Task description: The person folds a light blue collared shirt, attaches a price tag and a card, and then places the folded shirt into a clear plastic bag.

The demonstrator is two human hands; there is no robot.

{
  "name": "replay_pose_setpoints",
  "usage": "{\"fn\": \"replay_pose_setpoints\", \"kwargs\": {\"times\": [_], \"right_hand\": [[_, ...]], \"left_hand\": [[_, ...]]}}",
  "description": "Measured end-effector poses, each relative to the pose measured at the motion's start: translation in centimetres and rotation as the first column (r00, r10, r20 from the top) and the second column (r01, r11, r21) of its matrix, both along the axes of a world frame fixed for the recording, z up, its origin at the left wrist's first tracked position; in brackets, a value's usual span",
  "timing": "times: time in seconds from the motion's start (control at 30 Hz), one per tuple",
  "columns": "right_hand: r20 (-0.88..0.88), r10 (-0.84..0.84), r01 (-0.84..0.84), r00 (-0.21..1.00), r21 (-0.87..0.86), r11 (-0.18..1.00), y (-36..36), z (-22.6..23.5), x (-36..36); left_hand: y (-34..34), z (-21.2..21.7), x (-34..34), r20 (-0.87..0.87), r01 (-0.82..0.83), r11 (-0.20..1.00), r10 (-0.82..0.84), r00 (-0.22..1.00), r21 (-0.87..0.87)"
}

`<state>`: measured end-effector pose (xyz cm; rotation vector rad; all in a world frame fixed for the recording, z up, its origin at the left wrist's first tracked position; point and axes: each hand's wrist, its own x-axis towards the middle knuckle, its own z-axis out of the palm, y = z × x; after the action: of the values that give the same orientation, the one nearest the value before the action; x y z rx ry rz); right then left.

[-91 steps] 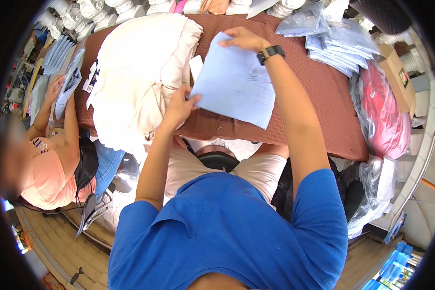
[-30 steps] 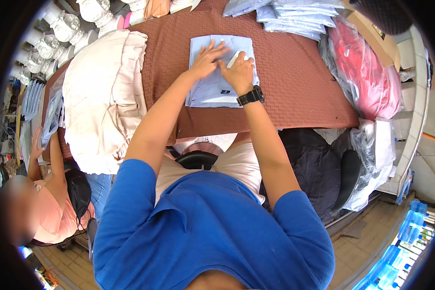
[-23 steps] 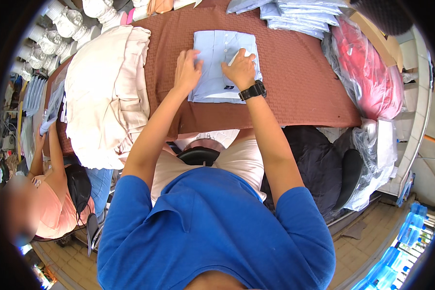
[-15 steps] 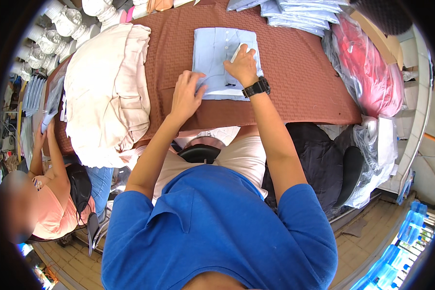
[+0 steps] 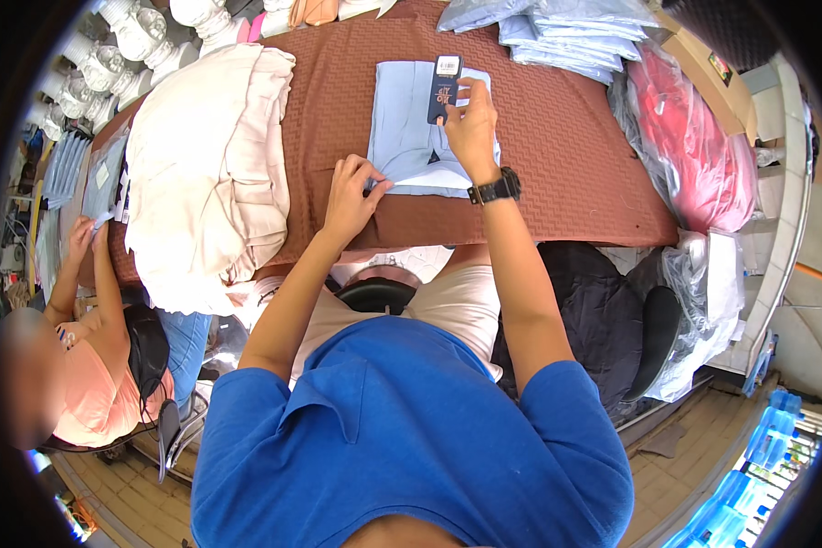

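Note:
A folded light blue shirt [image 5: 395, 114] lies on the brown-covered table in front of me. My right hand [image 5: 473, 137], with a black watch at its wrist, pinches a dark hang tag [image 5: 443, 89] above the shirt's upper right part. The tag stands lengthwise, a white label at its far end. At the shirt's near left corner, the fingers of my left hand [image 5: 353, 190] are closed on its edge. Along that near edge the cloth is slightly lifted and shows a paler inner layer.
A pile of cream cloth [image 5: 210, 164] lies left of the shirt. Bagged blue shirts [image 5: 566, 41] are stacked at the far right, beside red garments in clear plastic [image 5: 694, 137] and a cardboard box [image 5: 717, 78]. At the far left a person [image 5: 110, 356] handles a bagged item.
My right hand has lifted off the shirt front and now holds the dark tag upright. My left hand has closed on the near left corner of the shirt.

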<state>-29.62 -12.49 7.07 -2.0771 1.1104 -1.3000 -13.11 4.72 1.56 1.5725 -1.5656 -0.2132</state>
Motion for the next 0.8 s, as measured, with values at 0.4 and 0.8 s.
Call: {"fn": "replay_pose_setpoints", "kwargs": {"times": [0.4,0.8], "right_hand": [[-0.195,-0.117,0.072,0.974,-0.223,0.972,2.1,-2.6,-6.6],[-0.161,-0.039,0.037,0.986,-0.018,0.999,4.7,-3.9,-8.7]], "left_hand": [[-3.9,5.2,-2.1,0.223,0.055,0.971,-0.001,0.975,-0.233],[-9.6,3.6,-4.2,-0.231,0.219,0.928,-0.152,0.961,0.301]]}}
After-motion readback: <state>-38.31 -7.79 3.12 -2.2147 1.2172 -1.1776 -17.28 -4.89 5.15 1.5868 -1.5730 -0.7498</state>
